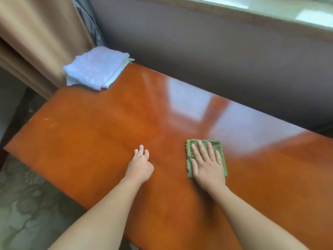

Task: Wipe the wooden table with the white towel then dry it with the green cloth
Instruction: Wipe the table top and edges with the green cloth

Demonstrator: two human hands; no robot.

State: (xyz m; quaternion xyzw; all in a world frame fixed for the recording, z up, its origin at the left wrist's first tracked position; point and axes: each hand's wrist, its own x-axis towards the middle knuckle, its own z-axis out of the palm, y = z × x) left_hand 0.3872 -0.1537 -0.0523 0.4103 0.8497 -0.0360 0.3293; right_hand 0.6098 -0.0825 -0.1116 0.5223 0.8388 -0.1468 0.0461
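Green cloth (219, 147) half hidden under flat right hand (207, 166); left hand (141, 164) loosely curled, empty.

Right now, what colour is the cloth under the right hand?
Green, seen in the head view: the cloth lies flat under the right hand.

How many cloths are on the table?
2: the white towel folded at the far left corner, and the green cloth flat under the right hand. Any others are hidden.

The right hand (207, 165) hides most of the green cloth (219, 147) (its middle), and the wooden table (108, 132) runs off-frame.
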